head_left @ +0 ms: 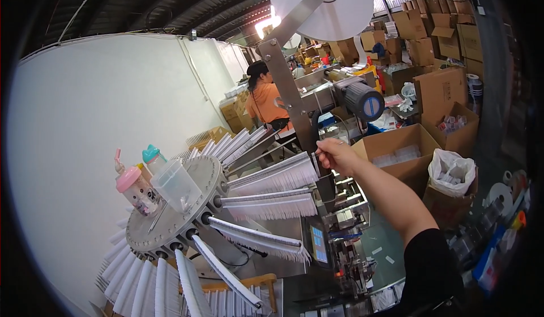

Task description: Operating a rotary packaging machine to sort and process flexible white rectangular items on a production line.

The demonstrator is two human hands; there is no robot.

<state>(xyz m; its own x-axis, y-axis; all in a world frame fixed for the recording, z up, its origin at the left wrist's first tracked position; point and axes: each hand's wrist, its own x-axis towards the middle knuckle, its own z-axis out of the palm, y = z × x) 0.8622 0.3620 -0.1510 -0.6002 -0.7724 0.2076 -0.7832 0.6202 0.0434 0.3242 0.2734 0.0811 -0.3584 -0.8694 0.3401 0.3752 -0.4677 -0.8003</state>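
My right hand (335,155) reaches in from the lower right with fingers curled into a pinch. It is at the outer end of a rod row of thin white pieces (275,176); what the fingertips hold is too small to make out. That rod is one of several spreading out from a round grey metal disc (170,222), each lined with similar white pieces. Just below the hand is another loaded rod row (269,203). Beside the hand stands an upright metal post (289,96) of a machine. My left hand does not show.
On the disc stand a pink-lidded bottle (137,191), a teal-capped bottle (153,157) and a clear plastic bin (177,185). A motor (362,100) and white reel (323,5) are above. Open cartons (396,141) stand right; a person in orange (269,104) is beyond the post.
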